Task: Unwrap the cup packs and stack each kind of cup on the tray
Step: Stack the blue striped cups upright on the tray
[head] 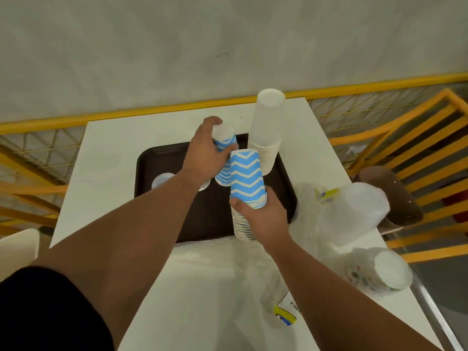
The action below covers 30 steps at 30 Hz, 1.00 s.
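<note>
Worktop (106,198): white, rectangular, its far edge against a yellow railing (152,111).

Tray (152,160): dark brown, lying on the far half of the worktop.

White cup stack (266,133): tall, upside down, standing at the tray's far right corner.

Blue zigzag cup stack, far (224,158): upside down, on the tray just left of the white stack. Left hand (205,155) grips its upper part, fingers (215,121) curled over the top cup's white base, thumb on the near side.

Blue zigzag cup stack, near (247,183): upside down, at the tray's near right edge, touching the far blue stack. Right hand (263,214) clamps it at mid-height, thumb (236,202) on the left, the other fingers wrapped round the right side; rims of lower cups show below the hand.

Round white-and-blue item (162,179): on the tray's left part, partly hidden by the left forearm; kind cannot be told.

Clear plastic cup pack (354,214): lying on its side at the worktop's right edge, amid loose clear wrapping (306,198).

Dotted cup pack (379,272): wrapped, on its side, near right edge of the worktop.

Empty wrapper (281,305): clear with a yellow-blue label, near part of the worktop.
</note>
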Each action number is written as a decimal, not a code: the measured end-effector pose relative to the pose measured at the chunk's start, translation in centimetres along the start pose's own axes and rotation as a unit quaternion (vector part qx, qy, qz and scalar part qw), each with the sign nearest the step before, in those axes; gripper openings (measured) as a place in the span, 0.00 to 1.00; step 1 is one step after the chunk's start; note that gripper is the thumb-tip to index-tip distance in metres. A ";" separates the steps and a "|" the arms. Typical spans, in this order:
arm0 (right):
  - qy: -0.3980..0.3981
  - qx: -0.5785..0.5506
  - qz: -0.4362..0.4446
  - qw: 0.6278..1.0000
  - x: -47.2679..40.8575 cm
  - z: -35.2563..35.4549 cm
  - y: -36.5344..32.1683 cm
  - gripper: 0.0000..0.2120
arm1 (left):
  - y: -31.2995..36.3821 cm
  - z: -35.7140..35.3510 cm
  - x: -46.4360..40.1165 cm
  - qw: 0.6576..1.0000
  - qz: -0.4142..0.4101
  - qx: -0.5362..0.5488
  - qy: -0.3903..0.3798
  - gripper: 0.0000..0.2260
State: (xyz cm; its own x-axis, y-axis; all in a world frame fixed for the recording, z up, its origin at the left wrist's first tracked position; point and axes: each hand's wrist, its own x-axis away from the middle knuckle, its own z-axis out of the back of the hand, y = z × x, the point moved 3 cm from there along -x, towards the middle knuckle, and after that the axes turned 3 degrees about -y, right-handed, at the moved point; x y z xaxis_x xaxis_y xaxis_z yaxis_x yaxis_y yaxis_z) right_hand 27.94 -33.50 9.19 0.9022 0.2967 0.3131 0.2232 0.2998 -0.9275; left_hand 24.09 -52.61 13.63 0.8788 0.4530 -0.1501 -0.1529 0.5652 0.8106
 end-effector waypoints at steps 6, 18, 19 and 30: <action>-0.015 -0.007 -0.004 1.000 0.4 -0.1 0.6 0.25 | -1.5 -1.7 0.4 0.983 0.006 -0.148 -0.105 0.16; -0.090 0.028 0.003 0.996 1.1 -1.0 -1.3 0.24 | 2.7 1.1 6.7 0.959 0.151 0.217 -0.099 0.24; -0.078 0.040 0.009 0.996 1.3 -1.1 -1.4 0.24 | 2.7 1.2 6.9 0.962 0.153 0.208 -0.088 0.23; 0.003 0.065 -0.012 0.998 0.1 0.2 0.2 0.26 | 3.9 3.7 1.0 0.980 0.062 0.165 0.094 0.27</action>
State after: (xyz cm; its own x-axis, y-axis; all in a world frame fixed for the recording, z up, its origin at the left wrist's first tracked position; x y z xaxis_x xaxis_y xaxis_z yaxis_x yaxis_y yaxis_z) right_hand 28.04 -33.24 9.13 0.8990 0.2834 0.3338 0.1952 0.4228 -0.8849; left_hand 26.08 -52.47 18.74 0.7592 0.6404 -0.1163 -0.0708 0.2589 0.9633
